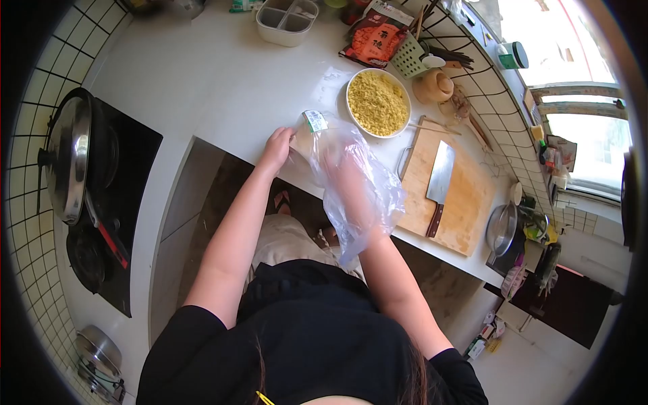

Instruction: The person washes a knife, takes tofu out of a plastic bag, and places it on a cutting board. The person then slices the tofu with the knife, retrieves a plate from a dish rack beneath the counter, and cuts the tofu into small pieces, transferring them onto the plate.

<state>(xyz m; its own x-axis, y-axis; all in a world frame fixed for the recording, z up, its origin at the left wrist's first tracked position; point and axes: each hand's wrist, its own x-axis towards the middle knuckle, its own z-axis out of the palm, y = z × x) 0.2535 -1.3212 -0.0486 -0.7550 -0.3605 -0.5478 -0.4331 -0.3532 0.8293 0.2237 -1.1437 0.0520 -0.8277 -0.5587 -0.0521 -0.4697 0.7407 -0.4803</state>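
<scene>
A clear plastic bag point(388, 196) with a white and green label lies at the front edge of the counter, its loose end bunched around my right forearm. My left hand point(275, 150) is closed on the bag's left side, near the label. Inside the bag is my right hand point(343, 160), its fingers blurred by the plastic, so what they hold cannot be made out. Pale contents show faintly by the label. Just beyond the bag stands a white bowl point(349, 116) filled with yellow crumbly food point(378, 101).
To the right, a cleaver point(440, 177) rests on a wooden cutting board point(466, 196). A red food packet point(375, 35) and a green utensil basket point(409, 57) stand at the back, near a divided container point(287, 37). On the left, a lidded pan point(69, 162) sits on the black stove point(138, 145).
</scene>
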